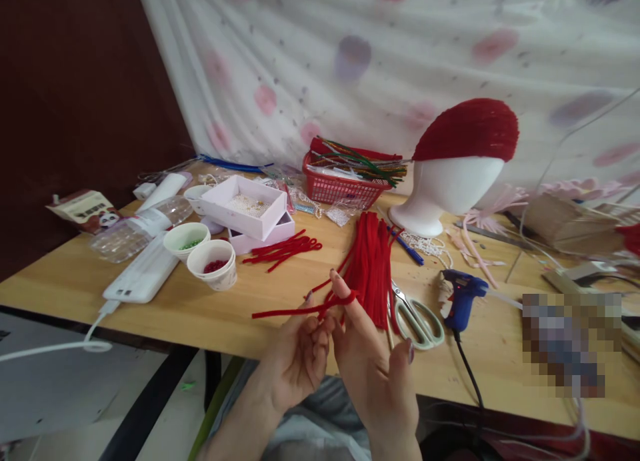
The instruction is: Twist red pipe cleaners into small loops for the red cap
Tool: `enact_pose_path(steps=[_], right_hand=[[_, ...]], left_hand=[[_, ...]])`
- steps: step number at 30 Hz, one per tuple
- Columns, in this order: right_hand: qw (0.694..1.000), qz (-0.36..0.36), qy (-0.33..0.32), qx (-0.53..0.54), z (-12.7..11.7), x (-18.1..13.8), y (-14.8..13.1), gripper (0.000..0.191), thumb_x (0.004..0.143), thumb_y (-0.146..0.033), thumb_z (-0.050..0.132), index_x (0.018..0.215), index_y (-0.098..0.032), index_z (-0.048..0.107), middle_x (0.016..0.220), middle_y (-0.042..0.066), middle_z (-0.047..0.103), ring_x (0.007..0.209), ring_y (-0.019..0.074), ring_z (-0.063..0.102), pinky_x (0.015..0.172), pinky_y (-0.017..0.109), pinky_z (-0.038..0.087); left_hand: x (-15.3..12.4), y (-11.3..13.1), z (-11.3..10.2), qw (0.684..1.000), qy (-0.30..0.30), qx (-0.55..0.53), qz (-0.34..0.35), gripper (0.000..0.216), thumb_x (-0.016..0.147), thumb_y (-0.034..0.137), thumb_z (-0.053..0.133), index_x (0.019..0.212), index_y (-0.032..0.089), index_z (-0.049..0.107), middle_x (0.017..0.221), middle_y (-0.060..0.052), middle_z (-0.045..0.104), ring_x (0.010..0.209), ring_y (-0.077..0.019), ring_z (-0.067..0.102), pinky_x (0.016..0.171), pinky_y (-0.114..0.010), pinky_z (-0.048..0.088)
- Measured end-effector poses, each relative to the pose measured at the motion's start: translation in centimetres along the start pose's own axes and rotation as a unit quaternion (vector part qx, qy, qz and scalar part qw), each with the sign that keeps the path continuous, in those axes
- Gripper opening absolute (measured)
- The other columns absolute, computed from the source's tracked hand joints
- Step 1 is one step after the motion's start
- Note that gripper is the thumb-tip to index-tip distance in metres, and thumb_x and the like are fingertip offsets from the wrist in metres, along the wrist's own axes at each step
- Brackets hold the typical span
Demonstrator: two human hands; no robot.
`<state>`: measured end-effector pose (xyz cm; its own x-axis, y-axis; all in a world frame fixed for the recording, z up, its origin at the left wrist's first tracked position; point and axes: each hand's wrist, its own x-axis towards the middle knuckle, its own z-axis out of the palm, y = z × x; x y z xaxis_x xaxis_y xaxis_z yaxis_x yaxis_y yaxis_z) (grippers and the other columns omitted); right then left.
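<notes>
Near the table's front edge, a red pipe cleaner [285, 312] is bent in a loop round the index finger of my right hand [375, 371], one end sticking out to the left. That index finger points up and the thumb stands apart; the other fingers are partly hidden. Curled fingers of my left hand [303, 358] close on the pipe cleaner below the loop. Just behind my hands lies a thick bundle of straight red pipe cleaners [369, 264]. Several looped red pipe cleaners [285, 249] lie farther left.
Scissors [417, 318] and a blue glue gun [463, 298] lie to the right. Bead cups [214, 274], white boxes [270, 211] and a power strip [137, 274] are left. Behind stand a pink basket [345, 188] and a foam head [440, 181] with a red cap [473, 131].
</notes>
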<state>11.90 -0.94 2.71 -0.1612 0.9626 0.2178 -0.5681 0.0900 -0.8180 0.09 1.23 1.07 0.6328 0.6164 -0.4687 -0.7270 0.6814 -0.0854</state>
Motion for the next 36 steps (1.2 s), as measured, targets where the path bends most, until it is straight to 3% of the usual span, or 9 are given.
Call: enact_pose_path(steps=[7, 13, 19, 24, 27, 30, 32, 33, 36], right_hand=[[0.999, 0.028, 0.005, 0.019, -0.4, -0.2, -0.2, 0.07, 0.083, -0.08, 0.038, 0.123, -0.033, 0.07, 0.161, -0.002, 0.036, 0.148, 0.0335, 0.028, 0.121, 0.05, 0.018], [1.0, 0.017, 0.008, 0.006, -0.7, -0.3, -0.6, 0.07, 0.084, -0.079, 0.035, 0.124, -0.032, 0.07, 0.16, 0.0, 0.039, 0.148, 0.0339, 0.029, 0.121, 0.052, 0.019], [1.0, -0.006, -0.008, 0.001, -0.9, -0.3, -0.7, 0.07, 0.086, -0.078, 0.035, 0.128, -0.032, 0.067, 0.159, -0.001, 0.04, 0.152, 0.0308, 0.021, 0.123, 0.05, 0.012], [1.0, 0.002, 0.013, 0.011, -0.5, -0.7, -0.5, 0.075, 0.078, -0.085, 0.039, 0.132, -0.038, 0.062, 0.163, -0.005, 0.03, 0.152, 0.0316, 0.022, 0.123, 0.052, 0.015], [0.999, -0.004, 0.039, 0.003, -0.4, -0.9, -0.5, 0.077, 0.076, -0.086, 0.039, 0.135, -0.04, 0.058, 0.165, -0.009, 0.024, 0.154, 0.0285, 0.013, 0.123, 0.048, 0.016], [0.997, -0.028, 0.067, -0.002, -0.5, -0.8, -0.6, 0.077, 0.078, -0.084, 0.039, 0.138, -0.039, 0.056, 0.165, -0.008, 0.026, 0.155, 0.0251, 0.008, 0.123, 0.044, 0.014], [0.997, -0.033, 0.073, -0.002, -0.8, -0.7, -0.7, 0.076, 0.079, -0.084, 0.039, 0.137, -0.037, 0.057, 0.163, -0.005, 0.031, 0.154, 0.0261, 0.014, 0.122, 0.044, 0.017], [0.997, -0.03, 0.073, -0.001, -0.9, -0.6, -0.8, 0.076, 0.08, -0.083, 0.039, 0.136, -0.036, 0.058, 0.162, -0.003, 0.034, 0.153, 0.0271, 0.019, 0.121, 0.045, 0.02], [0.998, -0.014, 0.062, 0.011, -1.2, -0.6, -1.1, 0.076, 0.08, -0.083, 0.038, 0.137, -0.037, 0.058, 0.159, 0.0, 0.04, 0.147, 0.0305, 0.033, 0.115, 0.048, 0.029]], left_hand=[[-0.5, -0.3, -0.9, 0.98, -0.163, 0.032, -0.107, 0.036, 0.095, 0.035, 0.06, 0.072, 0.011, 0.075, 0.07, -0.006, 0.079, 0.05, -0.0066, 0.071, 0.044, -0.008, 0.047], [-0.8, -0.5, -0.6, 0.982, -0.16, -0.001, -0.1, 0.031, 0.1, 0.019, 0.051, 0.083, 0.009, 0.075, 0.078, -0.007, 0.08, 0.061, -0.0035, 0.073, 0.054, -0.003, 0.048], [-0.4, -0.4, -1.3, 0.981, -0.149, 0.054, -0.11, 0.015, 0.085, 0.021, 0.074, 0.078, 0.008, 0.071, 0.059, 0.001, 0.07, 0.047, -0.0008, 0.064, 0.042, -0.004, 0.041], [-0.3, -1.3, -0.4, 0.987, -0.097, 0.118, -0.037, 0.021, 0.066, 0.019, 0.09, 0.074, 0.011, 0.072, 0.062, 0.002, 0.071, 0.051, -0.0037, 0.066, 0.05, -0.008, 0.05], [-0.2, -2.5, 0.9, 0.969, -0.061, 0.198, 0.137, 0.025, 0.056, 0.02, 0.094, 0.069, 0.014, 0.074, 0.067, -0.001, 0.075, 0.058, -0.0076, 0.068, 0.058, -0.013, 0.053], [-0.3, -3.0, 1.8, 0.822, -0.004, 0.393, 0.412, 0.017, 0.06, 0.018, 0.09, 0.058, 0.017, 0.073, 0.068, -0.002, 0.075, 0.065, -0.0118, 0.067, 0.064, -0.018, 0.053], [-0.4, -2.8, 2.1, 0.729, 0.032, 0.481, 0.486, 0.013, 0.065, 0.016, 0.085, 0.059, 0.018, 0.074, 0.069, -0.002, 0.075, 0.069, -0.0138, 0.067, 0.068, -0.02, 0.052], [-0.4, -2.6, 2.2, 0.725, 0.045, 0.493, 0.479, 0.011, 0.066, 0.018, 0.084, 0.061, 0.018, 0.075, 0.068, -0.002, 0.075, 0.068, -0.0142, 0.067, 0.067, -0.021, 0.052], [-0.1, -2.3, 2.1, 0.821, 0.038, 0.435, 0.368, 0.018, 0.062, 0.025, 0.088, 0.074, 0.018, 0.077, 0.068, -0.002, 0.075, 0.059, -0.0127, 0.065, 0.061, -0.021, 0.052]])
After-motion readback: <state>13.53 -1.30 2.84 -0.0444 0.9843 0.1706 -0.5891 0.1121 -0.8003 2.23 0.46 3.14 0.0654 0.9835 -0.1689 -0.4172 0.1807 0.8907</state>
